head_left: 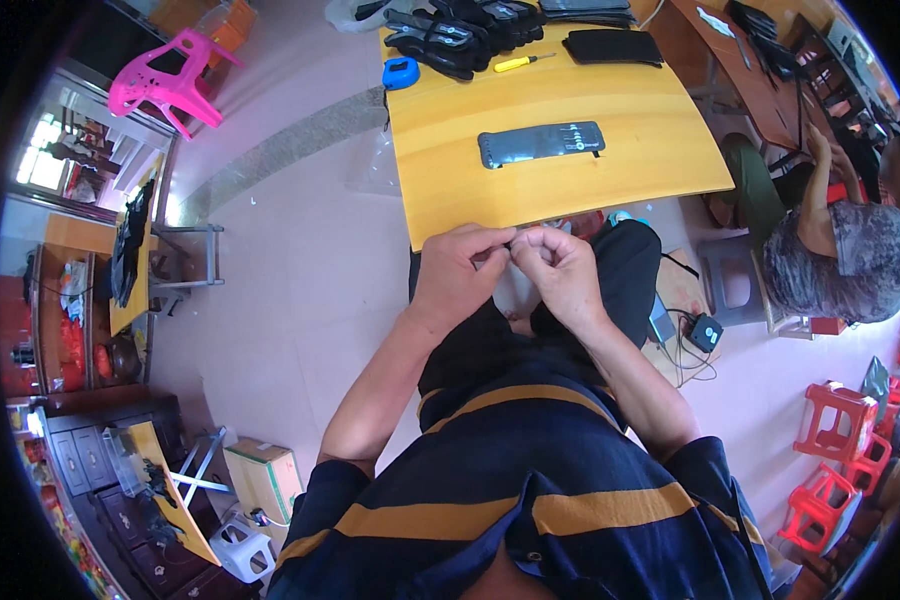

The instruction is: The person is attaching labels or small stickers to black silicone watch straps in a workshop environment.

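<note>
Both my hands meet just off the near edge of the yellow table (560, 195), above my lap. My left hand (462, 272) is closed in a pinch, thumb against forefinger. My right hand (560, 272) pinches at the same spot, its fingertips touching those of the left. Between the fingertips shows a tiny dark bit, too small to name. Beyond my hands a flat dark grey strip (530, 146) with rounded ends and white print lies on the tabletop.
Farther back on the table are a yellow screwdriver (515, 64), a blue tape measure (401, 73), a black flat pouch (613, 47) and a heap of black items (460, 38). At right sits another person (840, 255). A pink chair (175, 80) stands far left, red stools (820, 505) lower right.
</note>
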`<state>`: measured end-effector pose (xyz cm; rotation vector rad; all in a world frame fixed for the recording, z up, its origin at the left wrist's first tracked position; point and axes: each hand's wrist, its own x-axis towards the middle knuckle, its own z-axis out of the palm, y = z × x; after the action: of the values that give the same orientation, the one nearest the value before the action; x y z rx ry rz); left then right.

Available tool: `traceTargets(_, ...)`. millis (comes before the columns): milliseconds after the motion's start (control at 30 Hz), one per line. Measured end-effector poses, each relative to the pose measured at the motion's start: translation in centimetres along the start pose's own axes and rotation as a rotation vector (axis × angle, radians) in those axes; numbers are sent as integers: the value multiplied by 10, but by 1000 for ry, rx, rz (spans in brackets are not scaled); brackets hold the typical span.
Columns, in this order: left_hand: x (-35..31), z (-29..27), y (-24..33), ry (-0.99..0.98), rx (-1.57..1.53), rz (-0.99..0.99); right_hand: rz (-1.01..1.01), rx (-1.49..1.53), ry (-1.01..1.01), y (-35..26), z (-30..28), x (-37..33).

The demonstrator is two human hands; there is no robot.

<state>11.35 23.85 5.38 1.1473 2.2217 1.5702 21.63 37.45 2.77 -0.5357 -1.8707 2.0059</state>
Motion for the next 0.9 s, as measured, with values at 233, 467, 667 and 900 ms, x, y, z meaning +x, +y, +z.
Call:
traceTargets(233,1,-1,-5,-52,62,2,-27,-20,48,11,0,4)
traceTargets(467,-2,-4,-6,-60,-57,-111,-42,49,20,10,3,2)
traceTargets(667,-5,-5,-9,-71,-59,-143,-1,23,-21,11,2,2)
traceTargets(900,3,-13,5,-135,6,-186,-112,82,-16,16,10,5)
